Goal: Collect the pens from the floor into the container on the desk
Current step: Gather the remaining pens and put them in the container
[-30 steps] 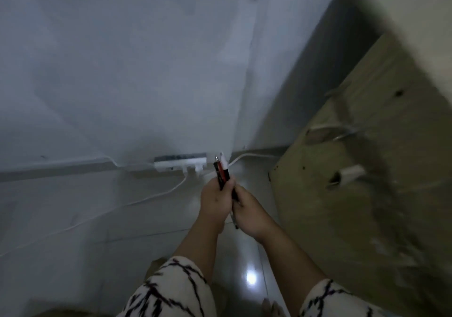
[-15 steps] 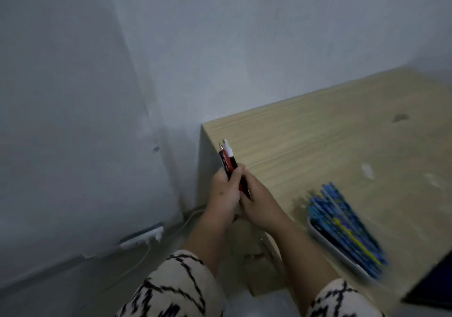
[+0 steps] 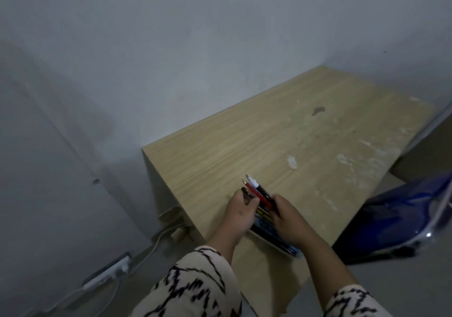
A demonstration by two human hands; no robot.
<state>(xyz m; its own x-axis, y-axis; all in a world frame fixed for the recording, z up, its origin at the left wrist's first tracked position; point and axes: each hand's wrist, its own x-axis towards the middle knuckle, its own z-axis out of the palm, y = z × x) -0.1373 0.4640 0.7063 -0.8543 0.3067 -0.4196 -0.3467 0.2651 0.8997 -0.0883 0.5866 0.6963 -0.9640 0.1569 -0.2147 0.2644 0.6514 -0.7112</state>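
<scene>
Pens (image 3: 259, 192), about four, gripped by both hands' fingers (image 3: 252, 203) above one container (image 3: 274, 239)

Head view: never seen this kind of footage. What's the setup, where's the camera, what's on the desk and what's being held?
There is no machine here: a person works with two bare hands, and the single wide-angle camera sits on their head, looking forward and down. That is why you see patterned sleeves and both forearms reaching from the bottom edge. The left hand and right hand together grip a small bundle of red, black and white pens, tips pointing up and away. Directly beneath the hands, on the light wooden desk, lies a shallow tray of blue pens, mostly hidden by the hands. A shiny dark blue plastic bag sits at the right. A white power strip lies on the floor by the grey wall.
</scene>
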